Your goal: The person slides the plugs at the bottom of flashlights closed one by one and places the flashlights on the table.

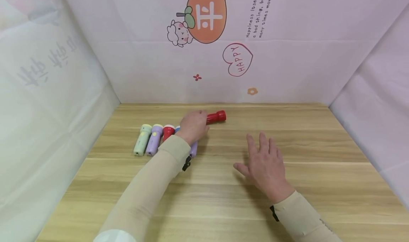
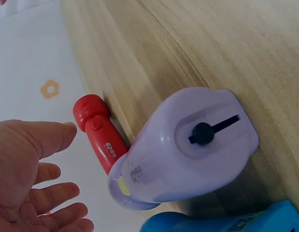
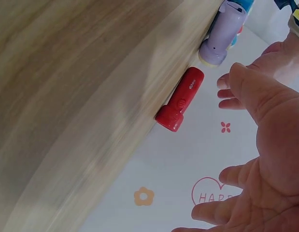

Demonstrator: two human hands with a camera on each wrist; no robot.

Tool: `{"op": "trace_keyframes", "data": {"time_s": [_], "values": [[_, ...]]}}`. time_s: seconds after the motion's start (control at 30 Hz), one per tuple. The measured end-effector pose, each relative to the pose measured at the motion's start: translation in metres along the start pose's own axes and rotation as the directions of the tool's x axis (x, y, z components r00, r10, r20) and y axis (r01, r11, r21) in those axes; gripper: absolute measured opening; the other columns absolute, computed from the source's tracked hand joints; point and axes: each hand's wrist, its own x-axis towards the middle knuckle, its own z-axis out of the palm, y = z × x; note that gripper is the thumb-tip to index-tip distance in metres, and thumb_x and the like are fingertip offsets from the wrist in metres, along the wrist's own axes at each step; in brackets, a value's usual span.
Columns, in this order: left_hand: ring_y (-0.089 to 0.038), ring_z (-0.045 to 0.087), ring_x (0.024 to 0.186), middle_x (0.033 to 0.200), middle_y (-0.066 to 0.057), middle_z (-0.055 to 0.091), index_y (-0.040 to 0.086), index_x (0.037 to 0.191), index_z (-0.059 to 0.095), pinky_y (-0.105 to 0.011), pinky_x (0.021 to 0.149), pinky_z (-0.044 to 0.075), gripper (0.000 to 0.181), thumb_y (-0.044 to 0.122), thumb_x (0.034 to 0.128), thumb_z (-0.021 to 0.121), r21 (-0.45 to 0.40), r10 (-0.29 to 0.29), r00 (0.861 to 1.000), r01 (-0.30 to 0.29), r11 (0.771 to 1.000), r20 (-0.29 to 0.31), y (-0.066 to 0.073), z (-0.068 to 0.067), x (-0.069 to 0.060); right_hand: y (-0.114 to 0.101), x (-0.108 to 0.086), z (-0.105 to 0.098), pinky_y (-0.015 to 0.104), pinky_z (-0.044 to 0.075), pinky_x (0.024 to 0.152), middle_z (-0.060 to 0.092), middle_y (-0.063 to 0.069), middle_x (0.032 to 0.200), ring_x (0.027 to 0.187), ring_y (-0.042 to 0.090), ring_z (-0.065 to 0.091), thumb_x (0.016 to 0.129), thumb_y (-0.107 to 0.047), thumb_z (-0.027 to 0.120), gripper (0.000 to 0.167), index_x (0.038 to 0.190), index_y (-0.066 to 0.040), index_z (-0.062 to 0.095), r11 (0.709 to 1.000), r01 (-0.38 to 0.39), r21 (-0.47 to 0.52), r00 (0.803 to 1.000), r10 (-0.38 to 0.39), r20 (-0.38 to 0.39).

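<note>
A red flashlight (image 1: 217, 117) lies on its side toward the back of the table, its wide head pointing right. My left hand (image 1: 193, 126) hovers over its near end, hiding part of it. In the left wrist view that hand's thumb and fingers are apart, with nothing between them. Below the palm, a purple flashlight (image 2: 163, 154) and a blue flashlight (image 2: 226, 222) lie side by side. My right hand (image 1: 267, 167) is held over the table at the right, fingers spread, holding nothing.
Left of my left hand, a light green flashlight (image 1: 142, 139), another purple flashlight (image 1: 154, 139) and another red flashlight (image 1: 168, 131) lie in a row. White printed cloth (image 1: 143, 57) walls the wooden table (image 1: 207, 206) at the back and sides.
</note>
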Motion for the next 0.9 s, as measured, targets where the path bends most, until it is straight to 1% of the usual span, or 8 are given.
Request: {"op": "trace_keyframes", "data": {"time_s": [0.1, 0.27, 0.33, 0.43, 0.5, 0.67, 0.77, 0.9], "values": [[-0.03, 0.066, 0.11, 0.126, -0.012, 0.068, 0.007, 0.133, 0.059, -0.044, 0.098, 0.055, 0.046, 0.032, 0.0976, 0.074, 0.005, 0.008, 1.0, -0.008, 1.0, 0.008, 0.001, 0.003, 0.005, 0.001, 0.0, 0.001, 0.074, 0.036, 0.11, 0.03, 0.039, 0.159, 0.142, 0.066, 0.032, 0.087, -0.064, 0.075, 0.104, 0.161, -0.005, 0.031, 1.0, -0.001, 0.002, 1.0, 0.001, -0.002], [-0.028, 0.064, 0.109, 0.125, -0.01, 0.066, 0.009, 0.134, 0.059, -0.044, 0.099, 0.055, 0.041, 0.026, 0.0979, 0.07, -0.025, 0.001, 1.0, 0.0, 1.0, 0.028, 0.005, 0.007, 0.009, 0.001, 0.0, 0.001, 0.074, 0.036, 0.11, 0.032, 0.04, 0.159, 0.142, 0.066, 0.033, 0.087, -0.062, 0.076, 0.103, 0.161, -0.005, 0.032, 1.0, 0.0, 0.016, 1.0, 0.0, -0.012], [-0.028, 0.064, 0.107, 0.122, -0.009, 0.066, 0.009, 0.133, 0.06, -0.044, 0.098, 0.055, 0.039, 0.022, 0.0973, 0.068, -0.036, 0.004, 1.0, -0.003, 0.999, 0.023, 0.007, 0.009, 0.011, 0.0, 0.0, 0.001, 0.074, 0.036, 0.11, 0.032, 0.04, 0.159, 0.142, 0.066, 0.032, 0.087, -0.062, 0.076, 0.103, 0.16, -0.005, 0.032, 1.0, 0.0, 0.019, 1.0, 0.001, -0.014], [-0.028, 0.063, 0.109, 0.122, -0.01, 0.065, 0.008, 0.135, 0.059, -0.044, 0.099, 0.054, 0.041, 0.017, 0.0957, 0.066, -0.044, 0.015, 1.0, -0.014, 0.999, 0.014, 0.008, 0.011, 0.011, 0.0, 0.001, 0.001, 0.075, 0.036, 0.109, 0.032, 0.04, 0.158, 0.141, 0.067, 0.032, 0.087, -0.062, 0.077, 0.103, 0.16, -0.005, 0.033, 1.0, 0.001, 0.02, 1.0, 0.0, -0.016], [-0.029, 0.062, 0.115, 0.127, -0.012, 0.063, 0.006, 0.14, 0.056, -0.044, 0.103, 0.052, 0.046, 0.019, 0.0958, 0.066, -0.025, 0.028, 1.0, -0.027, 0.999, 0.015, 0.009, 0.012, 0.011, 0.0, 0.001, 0.0, 0.075, 0.036, 0.11, 0.031, 0.04, 0.159, 0.141, 0.067, 0.032, 0.086, -0.061, 0.077, 0.103, 0.16, -0.005, 0.033, 1.0, 0.0, 0.023, 1.0, 0.0, -0.014], [-0.028, 0.055, 0.131, 0.143, -0.012, 0.057, 0.007, 0.154, 0.045, -0.043, 0.114, 0.045, 0.062, 0.026, 0.0984, 0.065, 0.033, 0.048, 0.998, -0.05, 0.998, 0.05, 0.01, 0.018, 0.013, -0.001, 0.001, 0.0, 0.075, 0.035, 0.11, 0.031, 0.04, 0.159, 0.142, 0.066, 0.032, 0.087, -0.062, 0.076, 0.102, 0.16, -0.006, 0.032, 1.0, 0.002, 0.016, 1.0, -0.002, -0.002], [-0.03, 0.049, 0.141, 0.152, -0.013, 0.051, 0.009, 0.158, 0.04, -0.046, 0.119, 0.04, 0.066, 0.03, 0.1003, 0.064, 0.037, 0.056, 0.996, -0.059, 0.998, 0.071, 0.011, 0.02, 0.014, -0.001, 0.001, 0.0, 0.075, 0.035, 0.11, 0.03, 0.04, 0.159, 0.142, 0.066, 0.031, 0.088, -0.062, 0.075, 0.102, 0.161, -0.006, 0.032, 1.0, 0.004, 0.018, 1.0, -0.004, 0.002], [-0.032, 0.038, 0.151, 0.163, -0.014, 0.04, 0.011, 0.162, 0.034, -0.051, 0.124, 0.032, 0.07, 0.035, 0.1024, 0.063, 0.032, 0.05, 0.992, -0.054, 0.998, 0.113, 0.012, 0.02, 0.015, -0.002, 0.002, 0.0, 0.076, 0.033, 0.111, 0.029, 0.04, 0.16, 0.143, 0.066, 0.03, 0.088, -0.062, 0.074, 0.102, 0.161, -0.006, 0.032, 1.0, 0.004, 0.023, 1.0, -0.004, 0.003]]}}
